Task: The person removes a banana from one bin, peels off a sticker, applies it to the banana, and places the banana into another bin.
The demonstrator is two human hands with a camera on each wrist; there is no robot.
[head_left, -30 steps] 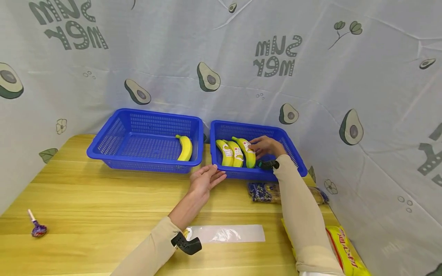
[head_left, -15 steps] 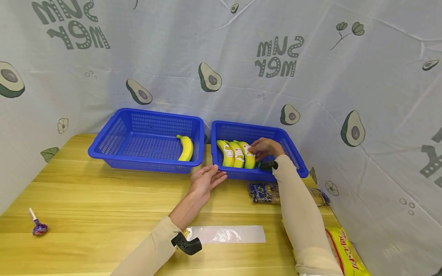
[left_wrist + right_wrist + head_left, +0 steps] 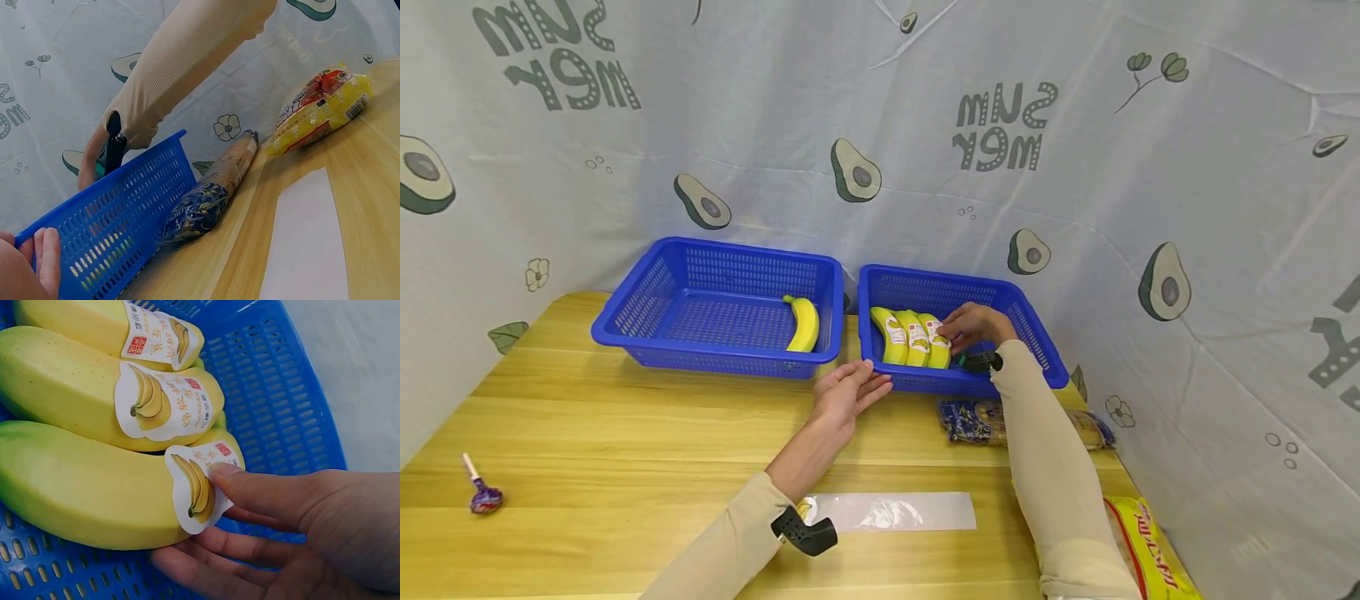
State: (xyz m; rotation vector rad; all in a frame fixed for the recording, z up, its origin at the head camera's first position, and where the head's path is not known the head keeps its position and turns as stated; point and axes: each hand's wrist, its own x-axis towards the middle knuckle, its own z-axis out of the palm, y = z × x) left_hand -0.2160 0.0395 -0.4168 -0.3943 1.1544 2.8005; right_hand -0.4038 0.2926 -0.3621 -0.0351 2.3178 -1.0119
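Three yellow bananas with white stickers lie side by side in the right blue basket (image 3: 958, 287). My right hand (image 3: 977, 323) holds the rightmost banana (image 3: 94, 487): in the right wrist view the thumb presses its sticker and the fingers curl under its side. The middle banana (image 3: 69, 387) and the left banana (image 3: 81, 322) lie alongside it. With my left hand (image 3: 842, 396) I grip the basket's near left rim, thumb on top and fingers against the outer wall. In the left wrist view the basket wall hides most of the fruit.
Left of it stands another blue basket (image 3: 647, 339) with one banana (image 3: 805, 323). A spaghetti packet (image 3: 973, 419) lies before the right basket, and a yellow packet (image 3: 1150, 542) farther right. A clear-and-white strip (image 3: 895, 511) and a lollipop (image 3: 486, 499) lie on the wooden table (image 3: 647, 467).
The rightmost banana has shifted slightly left and down in the basket, and now lies closely against the middle one. The right hand stays on it. The left hand stays at the rim.
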